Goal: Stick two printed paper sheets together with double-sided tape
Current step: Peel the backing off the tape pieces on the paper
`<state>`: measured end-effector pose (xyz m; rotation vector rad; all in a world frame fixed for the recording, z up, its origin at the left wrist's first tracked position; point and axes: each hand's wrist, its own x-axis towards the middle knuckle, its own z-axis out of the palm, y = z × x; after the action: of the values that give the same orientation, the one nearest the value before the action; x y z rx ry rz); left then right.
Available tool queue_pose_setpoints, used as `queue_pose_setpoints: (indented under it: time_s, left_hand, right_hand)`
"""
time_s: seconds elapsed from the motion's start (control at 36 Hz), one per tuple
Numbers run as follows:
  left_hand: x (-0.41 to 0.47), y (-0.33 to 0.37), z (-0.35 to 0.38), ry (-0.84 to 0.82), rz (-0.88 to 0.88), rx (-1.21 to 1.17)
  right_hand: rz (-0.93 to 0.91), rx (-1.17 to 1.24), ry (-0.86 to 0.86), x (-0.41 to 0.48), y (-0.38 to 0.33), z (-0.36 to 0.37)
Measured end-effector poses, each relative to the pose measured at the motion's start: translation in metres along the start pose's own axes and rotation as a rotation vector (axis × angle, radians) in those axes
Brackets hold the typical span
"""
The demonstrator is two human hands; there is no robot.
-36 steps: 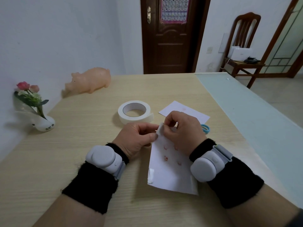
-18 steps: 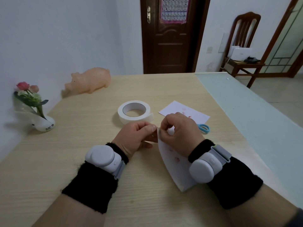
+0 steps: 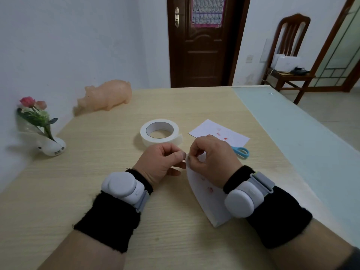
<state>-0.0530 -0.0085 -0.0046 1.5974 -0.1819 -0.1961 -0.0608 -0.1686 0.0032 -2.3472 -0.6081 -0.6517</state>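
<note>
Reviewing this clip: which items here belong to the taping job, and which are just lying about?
Job: held sheet, second sheet, tape roll, probably scissors; left hand and right hand pinch the held sheet's corner.
Lying about: pig figure, flower vase, chair.

Worn on the head, wide-angle; faces forward and down over table (image 3: 78, 182). Sits close above left hand (image 3: 159, 164), right hand (image 3: 216, 162) and sheet (image 3: 204, 197) at lower centre. Takes in door (image 3: 202, 55) and chair (image 3: 290, 76) well beyond.
</note>
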Motion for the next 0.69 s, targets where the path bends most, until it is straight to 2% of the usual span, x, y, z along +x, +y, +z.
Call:
queue_pose_setpoints:
  time_s: [0.28, 0.39, 0.69]
  left_hand:
    - [0.0006, -0.0019, 0.0005, 0.048, 0.015, 0.02]
    - [0.0011, 0.0002, -0.0014, 0.066, 0.001, -0.069]
    - [0.0021, -0.0029, -0.0019, 0.03, -0.007, -0.11]
  right_hand:
    - [0.01, 0.002, -0.016, -0.0002, -0.0004, -0.0003]
    - [0.032, 0.027, -0.012, -0.001, 0.0028, 0.0005]
    - [0.017, 0.097, 0.032, 0.0001, 0.0051, 0.0037]
